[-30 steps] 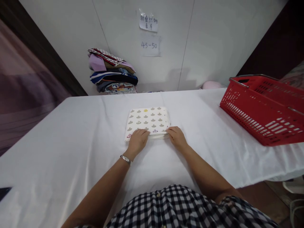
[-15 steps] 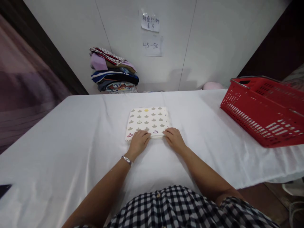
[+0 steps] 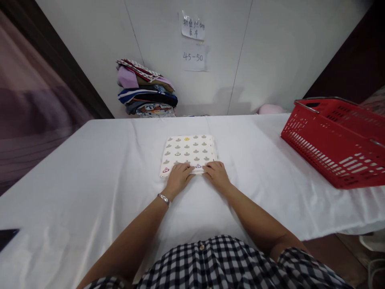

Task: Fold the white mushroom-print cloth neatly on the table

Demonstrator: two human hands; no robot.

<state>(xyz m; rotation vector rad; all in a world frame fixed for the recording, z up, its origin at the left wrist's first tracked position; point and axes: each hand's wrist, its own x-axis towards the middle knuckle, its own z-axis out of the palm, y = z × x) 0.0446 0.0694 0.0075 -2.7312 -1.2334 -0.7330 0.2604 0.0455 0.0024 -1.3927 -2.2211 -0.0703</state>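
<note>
A folded cream cloth (image 3: pixel 190 147), printed with grey hat-like shapes and a few coloured ones, lies flat in front of me. My left hand (image 3: pixel 178 178) grips its near edge left of centre, fingers on top and thumb at the fold. Closer to the near right corner, my right hand (image 3: pixel 217 176) has its fingers closed on the same edge. A short stretch of the edge shows between the two hands. The undersides of the fingertips are hidden.
A white tablecloth (image 3: pixel 99 160) covers the table. At the right edge stands a red plastic basket (image 3: pixel 333 148). Folded fabrics (image 3: pixel 147 90) are piled at the back left by the wall. A dark flat object (image 3: pixel 7 237) lies at the far left.
My right hand has slid slightly left along the cloth's near edge, closer to my left hand. The cloth lies as before; the view has shifted a little.
</note>
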